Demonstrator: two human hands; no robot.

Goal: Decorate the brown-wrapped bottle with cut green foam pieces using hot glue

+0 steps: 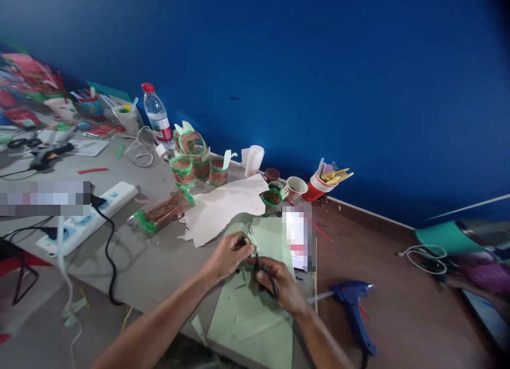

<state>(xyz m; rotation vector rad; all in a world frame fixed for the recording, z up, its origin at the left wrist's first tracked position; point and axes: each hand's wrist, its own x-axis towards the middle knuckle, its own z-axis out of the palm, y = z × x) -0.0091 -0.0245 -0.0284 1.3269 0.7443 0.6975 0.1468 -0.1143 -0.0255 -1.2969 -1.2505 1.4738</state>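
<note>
My right hand (pixel 274 284) is closed round the handles of black-handled scissors (pixel 272 285), whose blades point up and away from me. Close beside the blades, my left hand (pixel 235 252) pinches a small pale paper piece (pixel 252 233) between thumb and fingers. The two hands nearly meet over a light green sheet (pixel 255 326) lying on the table. Dark small scraps lie on that sheet below my left hand. A cut white paper sheet (pixel 227 201) with ragged edges spreads out just beyond.
A blue glue gun (pixel 354 310) lies to the right. Behind the hands stand several brown jars with green rims (pixel 182 169), a water bottle (pixel 157 116), a paper cup (pixel 297 186) and a red cup of sticks (pixel 317 187). A power strip (pixel 91 217) with cables lies left.
</note>
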